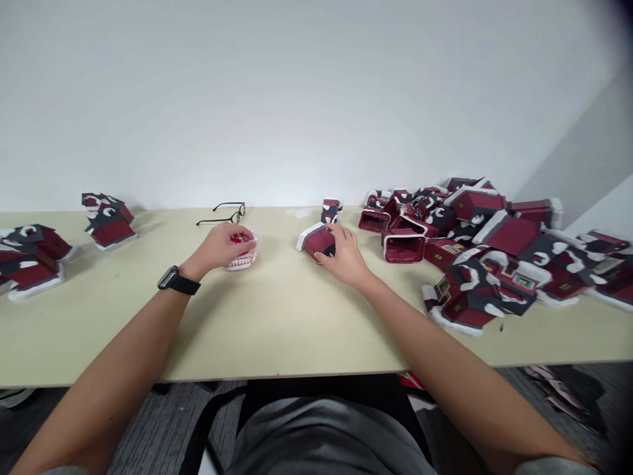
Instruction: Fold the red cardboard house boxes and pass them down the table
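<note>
The left hand (221, 246) curls loosely over a small red-and-white piece (243, 252) lying under its fingertips on the table (277, 316). The right hand (346, 258) grips a dark red house-shaped box (315, 240), with eyeglasses (225, 213) just beyond the left hand and a pile of house boxes (484, 244) to the right.

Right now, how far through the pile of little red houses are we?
Done, apparently: a few dark red and black paper houses with white trim stand apart on the left of the beige table. In hand: the right hand grips one dark red paper house; the left hand rests on a small red and white piece. Left: the big heap of similar houses at right.
</note>
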Action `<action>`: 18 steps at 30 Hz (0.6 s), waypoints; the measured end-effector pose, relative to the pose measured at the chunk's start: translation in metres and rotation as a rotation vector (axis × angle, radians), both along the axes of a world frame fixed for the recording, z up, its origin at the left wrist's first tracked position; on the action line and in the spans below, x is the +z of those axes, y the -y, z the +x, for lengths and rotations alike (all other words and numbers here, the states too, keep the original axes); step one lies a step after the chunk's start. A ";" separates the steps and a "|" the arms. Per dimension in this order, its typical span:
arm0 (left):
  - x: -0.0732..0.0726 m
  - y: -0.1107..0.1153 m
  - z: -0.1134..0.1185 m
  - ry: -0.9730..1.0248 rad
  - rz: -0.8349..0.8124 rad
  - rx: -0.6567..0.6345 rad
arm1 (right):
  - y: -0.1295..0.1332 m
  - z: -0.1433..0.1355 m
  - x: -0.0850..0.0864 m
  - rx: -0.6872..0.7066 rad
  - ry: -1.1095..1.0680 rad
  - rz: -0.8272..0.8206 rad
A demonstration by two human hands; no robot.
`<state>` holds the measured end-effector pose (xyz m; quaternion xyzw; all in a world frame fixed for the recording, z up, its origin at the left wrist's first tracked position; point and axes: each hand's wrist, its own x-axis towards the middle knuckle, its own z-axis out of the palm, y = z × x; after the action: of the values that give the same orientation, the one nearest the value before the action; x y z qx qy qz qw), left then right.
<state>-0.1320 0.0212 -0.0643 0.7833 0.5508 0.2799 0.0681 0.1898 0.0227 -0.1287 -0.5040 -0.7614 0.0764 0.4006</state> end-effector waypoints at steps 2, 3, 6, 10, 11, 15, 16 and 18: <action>-0.001 0.000 0.000 0.010 -0.003 0.004 | -0.006 0.005 -0.004 0.027 -0.077 -0.102; -0.002 0.000 0.000 0.018 -0.001 0.007 | -0.008 0.006 -0.005 0.038 -0.103 -0.143; -0.003 0.000 0.001 0.031 0.022 0.030 | -0.008 0.007 -0.005 0.028 -0.154 -0.168; -0.004 -0.004 0.000 -0.011 0.090 0.093 | -0.004 0.005 0.003 -0.038 -0.192 -0.072; -0.003 -0.004 0.000 -0.020 0.111 0.117 | -0.003 0.005 0.006 -0.050 -0.197 -0.041; 0.002 0.000 0.006 0.060 0.175 0.167 | 0.006 0.006 0.016 -0.062 -0.208 0.080; 0.005 0.004 0.010 0.109 0.179 0.154 | 0.009 0.006 0.019 -0.061 -0.210 0.103; 0.008 0.013 0.022 0.208 0.166 0.110 | 0.015 0.004 0.023 -0.061 -0.214 0.139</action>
<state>-0.1098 0.0084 -0.0567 0.7217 0.5577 0.4075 0.0444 0.1935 0.0078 -0.1055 -0.4867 -0.7022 0.0645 0.5156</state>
